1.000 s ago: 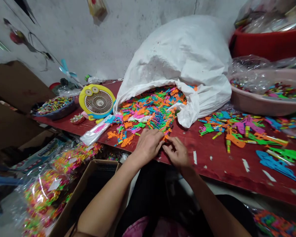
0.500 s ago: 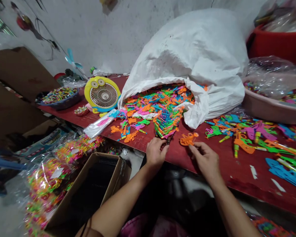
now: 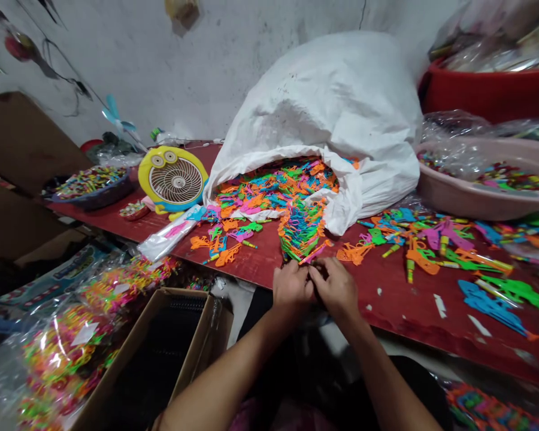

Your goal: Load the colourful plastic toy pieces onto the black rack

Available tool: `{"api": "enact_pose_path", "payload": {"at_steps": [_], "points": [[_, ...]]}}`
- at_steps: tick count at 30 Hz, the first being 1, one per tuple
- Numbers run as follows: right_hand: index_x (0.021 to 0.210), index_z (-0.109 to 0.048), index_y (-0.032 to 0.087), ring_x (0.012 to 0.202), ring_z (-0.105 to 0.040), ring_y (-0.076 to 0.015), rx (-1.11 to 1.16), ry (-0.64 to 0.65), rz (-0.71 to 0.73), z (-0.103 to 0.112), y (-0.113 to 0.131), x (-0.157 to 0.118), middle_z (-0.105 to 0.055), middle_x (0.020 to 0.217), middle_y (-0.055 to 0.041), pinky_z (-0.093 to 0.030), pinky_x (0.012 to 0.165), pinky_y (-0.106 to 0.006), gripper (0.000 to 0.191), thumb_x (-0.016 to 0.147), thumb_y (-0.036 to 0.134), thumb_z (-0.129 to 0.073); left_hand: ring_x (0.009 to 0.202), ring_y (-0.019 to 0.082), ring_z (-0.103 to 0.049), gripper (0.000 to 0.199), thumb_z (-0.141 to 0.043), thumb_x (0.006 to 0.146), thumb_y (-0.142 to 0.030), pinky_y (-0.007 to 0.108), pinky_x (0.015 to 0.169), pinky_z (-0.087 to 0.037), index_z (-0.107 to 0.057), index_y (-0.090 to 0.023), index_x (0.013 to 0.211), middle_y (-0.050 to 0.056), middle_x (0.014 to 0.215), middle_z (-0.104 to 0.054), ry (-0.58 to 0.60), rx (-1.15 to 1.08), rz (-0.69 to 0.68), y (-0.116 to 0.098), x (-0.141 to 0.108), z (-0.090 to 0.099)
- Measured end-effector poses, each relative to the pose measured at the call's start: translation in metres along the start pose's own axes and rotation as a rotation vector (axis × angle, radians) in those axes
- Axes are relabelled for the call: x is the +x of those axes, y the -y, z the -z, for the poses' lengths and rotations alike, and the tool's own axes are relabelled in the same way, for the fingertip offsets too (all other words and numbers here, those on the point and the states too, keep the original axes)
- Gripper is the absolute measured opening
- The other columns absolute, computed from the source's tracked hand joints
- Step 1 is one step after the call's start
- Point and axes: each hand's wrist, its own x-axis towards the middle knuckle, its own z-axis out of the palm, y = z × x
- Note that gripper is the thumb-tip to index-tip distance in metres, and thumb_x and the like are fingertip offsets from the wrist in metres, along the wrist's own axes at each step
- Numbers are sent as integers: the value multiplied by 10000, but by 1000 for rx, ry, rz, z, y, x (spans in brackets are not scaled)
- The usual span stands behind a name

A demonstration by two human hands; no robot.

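At the table's front edge my left hand (image 3: 293, 284) is closed, its fingers curled in front of a neat overlapping row of coloured plastic toy guns (image 3: 302, 230). My right hand (image 3: 335, 286) is pinched closed against it. Something small and dark shows between the fingertips, too hidden to name. A pink piece (image 3: 315, 252) lies at the near end of the row, just beyond my fingers. Right of the row, an orange toy gun (image 3: 354, 253) lies flat on the red table (image 3: 260, 263). Behind, a big white sack (image 3: 336, 102) spills many more toy guns (image 3: 269, 185).
On the left are a yellow fan (image 3: 178, 181), a basin of small pieces (image 3: 94, 185) and a plastic bag (image 3: 164, 236). Below stands a cardboard box (image 3: 193, 353) of black strips beside filled bags (image 3: 63, 341). A pink basin (image 3: 480, 194) and scattered toy guns (image 3: 491, 305) occupy the right.
My right hand has let go of an orange toy gun, now on the table, and moved left to meet my left hand. The view has shifted slightly right.
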Motion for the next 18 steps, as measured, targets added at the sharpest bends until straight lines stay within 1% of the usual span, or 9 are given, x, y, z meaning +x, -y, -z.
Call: {"api": "enact_pose_path", "payload": {"at_steps": [3,5,7,9,12,15,16,18], "points": [[816,-599,196,696,-539,-167,-125,-50,-36,-6,2,1,-603,798,-41,-337,597,-276,189,893,360,-544,932,253,-532,272,-494,934,-395,377,761,-352,-682,-267,1083,62,1002,-634,-62,30,-37,-2,-3,-5],[808,-593,196,678,-525,-160,-178,-69,-31,-6,2,1,-604,797,-39,-314,586,-276,190,904,351,-538,945,254,-517,277,-496,935,-403,380,766,-344,-684,-264,1083,67,1000,-630,-89,21,-63,1,-3,-8],[809,-591,196,674,-520,-155,-150,-87,11,-5,3,1,-603,796,-38,-323,597,-275,190,921,332,-519,940,252,-510,281,-494,937,-401,379,760,-341,-685,-249,1078,73,993,-624,-95,20,-82,5,-1,-12],[789,-575,197,680,-518,-151,-76,-128,62,-2,6,2,-586,778,-31,-347,624,-271,204,934,325,-509,931,249,-505,278,-499,937,-397,376,755,-341,-677,-242,1083,75,994,-618,-108,25,-95,7,0,-14],[756,-540,203,702,-517,-152,-25,-174,110,7,11,5,-552,755,-18,-366,661,-271,235,941,346,-510,921,245,-499,260,-517,930,-400,373,753,-344,-667,-240,1068,71,987,-612,-127,28,-100,8,1,-17],[722,-508,209,694,-508,-152,-25,-92,134,19,5,4,-535,734,-8,-359,660,-274,269,931,379,-519,926,247,-499,237,-539,920,-393,372,754,-350,-664,-236,1044,69,980,-607,-149,39,-99,8,2,-18],[710,-502,210,681,-503,-149,-12,-68,112,22,1,2,-534,724,-5,-358,653,-273,284,923,396,-525,933,248,-500,225,-548,915,-386,373,758,-353,-665,-234,1032,71,982,-606,-157,43,-101,8,2,-18],[691,-501,211,638,-490,-142,51,-57,3,29,-11,-3,-532,680,7,-356,622,-264,317,902,444,-542,940,251,-504,199,-575,899,-375,374,767,-360,-672,-225,987,74,982,-608,-171,40,-105,10,2,-19]]}}
